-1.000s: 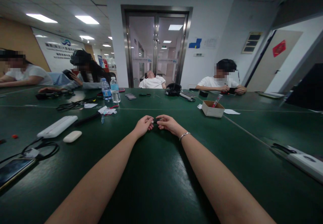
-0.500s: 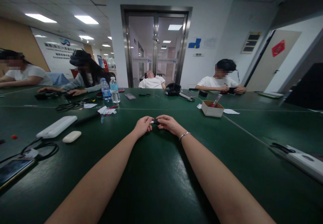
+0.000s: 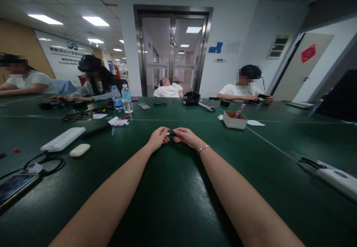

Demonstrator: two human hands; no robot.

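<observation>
Over the dark green table [image 3: 178, 187], both hands meet on a small black object with a shiny silver end [image 3: 170, 133]; its kind is too small to make out. My left hand [image 3: 158, 139] pinches the silver end between thumb and fingers. On the black end, my right hand [image 3: 186, 136] has its fingertips closed, with a silver bangle [image 3: 203, 149] round that wrist. The fingers hide parts of the object.
To the left lie a white power bank [image 3: 63, 139], an off-white rounded case [image 3: 80, 150], a phone [image 3: 18, 189] and cables. Water bottles [image 3: 127, 100] stand farther back. A small cardboard box [image 3: 235, 120] is at the right. Several people sit across the table.
My hands stay in nearly the same place; the small object has tilted slightly and more of its black part shows. A person at the right has raised a dark item.
</observation>
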